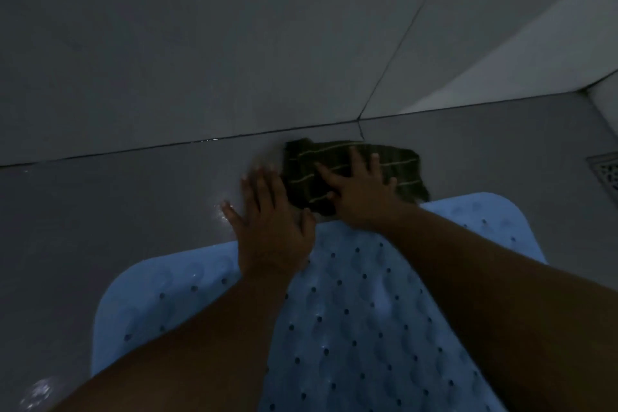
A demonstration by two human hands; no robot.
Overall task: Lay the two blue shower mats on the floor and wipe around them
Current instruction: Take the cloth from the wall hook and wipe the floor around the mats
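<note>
A blue shower mat with rows of small holes lies flat on the grey tiled floor below me. Beyond its far edge lies a dark cloth with pale stripes, close to the wall. My right hand presses flat on the cloth, fingers spread. My left hand rests palm down with spread fingers, across the mat's far edge and the wet floor, just left of the cloth. Only one mat is in view.
A grey tiled wall rises right behind the cloth. A metal floor drain sits at the right edge. Water drops shine on the floor left of my left hand and at the bottom left corner.
</note>
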